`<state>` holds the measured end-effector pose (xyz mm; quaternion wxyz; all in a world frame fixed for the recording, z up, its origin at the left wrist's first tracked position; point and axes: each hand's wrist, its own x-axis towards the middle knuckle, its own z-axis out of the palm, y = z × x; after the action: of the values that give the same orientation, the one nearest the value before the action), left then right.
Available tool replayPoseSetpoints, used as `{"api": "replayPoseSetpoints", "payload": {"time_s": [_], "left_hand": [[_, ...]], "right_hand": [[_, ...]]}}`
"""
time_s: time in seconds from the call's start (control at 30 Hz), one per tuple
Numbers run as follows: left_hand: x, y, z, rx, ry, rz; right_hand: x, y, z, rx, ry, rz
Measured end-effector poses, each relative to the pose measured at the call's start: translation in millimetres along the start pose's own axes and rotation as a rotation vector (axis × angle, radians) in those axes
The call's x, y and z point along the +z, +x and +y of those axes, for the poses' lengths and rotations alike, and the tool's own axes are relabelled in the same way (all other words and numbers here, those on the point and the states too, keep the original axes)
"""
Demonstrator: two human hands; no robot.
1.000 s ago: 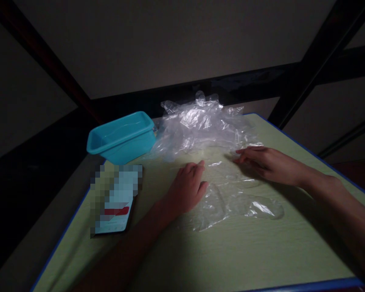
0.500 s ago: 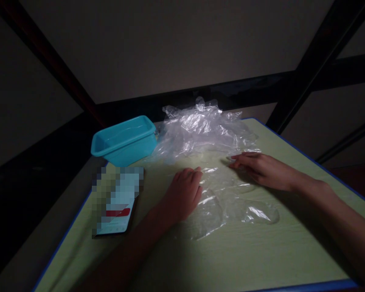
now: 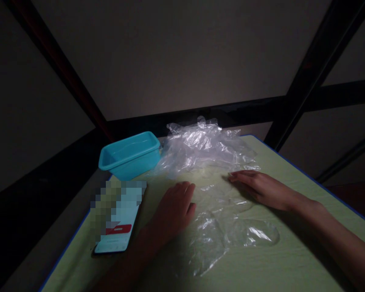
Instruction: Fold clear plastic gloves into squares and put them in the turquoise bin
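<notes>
Left hand (image 3: 174, 209) farther left beside clear plastic glove (image 3: 213, 237); phone (image 3: 129, 202) text unreadable.

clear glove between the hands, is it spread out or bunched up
Spread out: the clear glove lies mostly flat on the table, its outline visible, unlike the crumpled heap behind.

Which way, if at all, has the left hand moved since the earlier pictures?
Yes, it has moved slightly: the left hand is now a little further left, its fingertips closer to the phone lying beside it.
</notes>
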<state>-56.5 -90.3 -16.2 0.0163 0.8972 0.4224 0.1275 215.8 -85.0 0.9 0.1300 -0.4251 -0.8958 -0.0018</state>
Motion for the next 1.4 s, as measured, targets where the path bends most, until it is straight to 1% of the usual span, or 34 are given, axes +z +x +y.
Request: {"api": "replayPoseSetpoints", "payload": {"time_s": [0.17, 0.27, 0.33, 0.43, 0.53, 0.6, 0.63, 0.7, 0.77, 0.83, 0.9, 1.0, 1.1, 1.2, 1.4], "left_hand": [[-7.0, -1, 0, -0.118, -0.018, -0.111], [-16.8, 0, 5, -0.173, -0.051, -0.183], [-24.3, 0, 9, -0.205, -0.104, -0.252], [-33.4, 0, 12, -0.184, -0.21, -0.341], [-37.2, 0, 8, -0.196, -0.289, -0.385], [-36.1, 1, 4, -0.232, -0.305, -0.347], [-34.4, 1, 1, -0.247, -0.312, -0.3], [-29.5, 2, -3, -0.246, -0.35, -0.168], [-23.4, 2, -7, -0.176, -0.432, -0.059], [-17.7, 2, -10, -0.08, -0.494, -0.016], [-13.2, 1, -13, -0.011, -0.516, -0.018], [-9.2, 1, -15, 0.035, -0.51, -0.036], [-8.5, 2, -17, 0.037, -0.499, -0.035], [-11.5, 3, -15, 0.024, -0.492, -0.039], [-20.0, 4, -12, -0.002, -0.507, -0.12]], "right_hand": [[1, -2, 3, 0.02, -0.059, 0.004], [0, -2, 2, 0.016, -0.076, 0.028], [-1, -2, 1, 0.007, -0.07, 0.03], [-1, -1, 0, -0.005, -0.051, 0.021], [-1, 0, -1, -0.018, -0.023, 0.033], [-2, 1, -3, -0.034, 0.003, 0.037], [-2, 1, -5, -0.038, 0.019, 0.034], [-3, 1, -8, -0.041, 0.051, 0.021], [-4, 1, -10, -0.034, 0.082, 0.01], [-5, 1, -11, -0.029, 0.1, 0.01], [-6, 1, -11, -0.016, 0.103, 0.013], [-8, 1, -11, 0.015, 0.097, -0.008], [-9, 1, -12, 0.034, 0.105, -0.033], [-7, 2, -11, 0.039, 0.111, -0.032], [-1, 2, -7, 0.005, 0.062, -0.043]]}}
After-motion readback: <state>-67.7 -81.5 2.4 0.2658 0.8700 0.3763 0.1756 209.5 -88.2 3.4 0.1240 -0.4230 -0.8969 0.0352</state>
